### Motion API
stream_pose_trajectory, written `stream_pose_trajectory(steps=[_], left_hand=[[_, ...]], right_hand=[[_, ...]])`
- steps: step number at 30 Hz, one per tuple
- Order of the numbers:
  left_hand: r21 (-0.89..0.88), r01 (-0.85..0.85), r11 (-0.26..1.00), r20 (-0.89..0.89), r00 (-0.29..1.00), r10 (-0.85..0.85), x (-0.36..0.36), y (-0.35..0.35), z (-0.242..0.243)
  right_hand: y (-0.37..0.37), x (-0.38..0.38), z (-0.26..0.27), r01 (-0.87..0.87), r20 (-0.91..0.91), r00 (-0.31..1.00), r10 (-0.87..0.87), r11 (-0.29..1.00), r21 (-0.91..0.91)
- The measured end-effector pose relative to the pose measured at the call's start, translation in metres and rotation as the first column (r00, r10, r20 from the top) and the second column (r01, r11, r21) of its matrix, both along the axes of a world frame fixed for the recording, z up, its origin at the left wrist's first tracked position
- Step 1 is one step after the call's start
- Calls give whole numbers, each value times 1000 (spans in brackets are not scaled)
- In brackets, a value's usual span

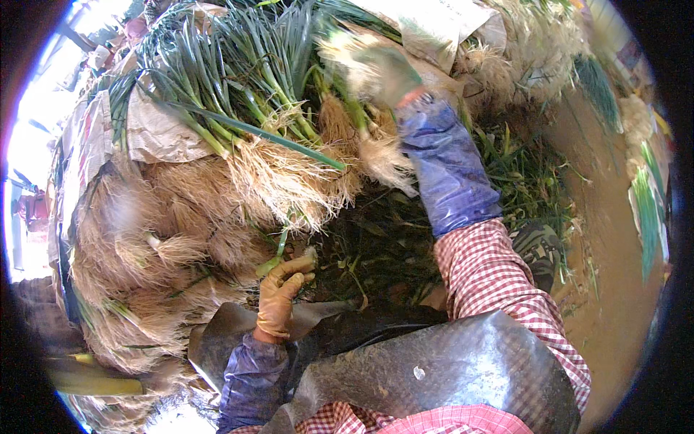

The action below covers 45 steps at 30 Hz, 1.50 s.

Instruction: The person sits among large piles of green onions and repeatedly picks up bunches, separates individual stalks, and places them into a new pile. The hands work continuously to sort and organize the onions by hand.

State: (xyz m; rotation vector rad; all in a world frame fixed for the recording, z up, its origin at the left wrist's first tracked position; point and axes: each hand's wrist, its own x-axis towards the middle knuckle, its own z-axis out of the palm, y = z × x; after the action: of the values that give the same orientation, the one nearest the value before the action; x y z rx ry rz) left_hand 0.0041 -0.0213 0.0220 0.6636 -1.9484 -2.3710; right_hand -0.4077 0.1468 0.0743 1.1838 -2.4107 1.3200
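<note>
Green onions with long pale roots point(282, 173) lie in a heap before me, their green leaves point(233, 59) pointing away. My left hand point(284, 293), in a tan glove, is at the near edge of the heap with its fingers curled. A green leaf strip point(265, 267) shows at its fingers; whether they grip it I cannot tell. My right hand point(387, 70), in a greenish glove, reaches to the far side of the heap and is blurred. Pale stalks or roots point(347, 57) lie at its fingers, and its hold on them is unclear.
More rooty bundles point(179, 211) are stacked at the left. Leaf trimmings point(379, 249) cover the ground between my arms. A dark apron point(434, 369) spans my lap. White sacking point(434, 21) lies at the far side, and further onions point(645, 206) lie beyond the brown floor point(602, 217) at the right.
</note>
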Motion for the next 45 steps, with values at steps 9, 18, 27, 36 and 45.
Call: stream_pose_trajectory(steps=[9,18,27,36,45], left_hand=[[-47,-18,999,-51,999,15,-2,1,6],[61,-87,994,-23,996,89,33,-14,8],[492,-320,810,-57,916,396,66,2,25],[520,-307,797,-190,868,459,62,0,21],[501,-223,836,-295,864,407,40,-51,24]], right_hand=[[-146,151,68,-243,72,970,232,918,314],[-93,187,65,-69,18,998,66,970,234],[-59,191,41,79,-35,995,-89,973,-217],[-133,195,61,228,-398,913,-94,925,304],[-95,304,51,-277,-142,944,298,949,150]])
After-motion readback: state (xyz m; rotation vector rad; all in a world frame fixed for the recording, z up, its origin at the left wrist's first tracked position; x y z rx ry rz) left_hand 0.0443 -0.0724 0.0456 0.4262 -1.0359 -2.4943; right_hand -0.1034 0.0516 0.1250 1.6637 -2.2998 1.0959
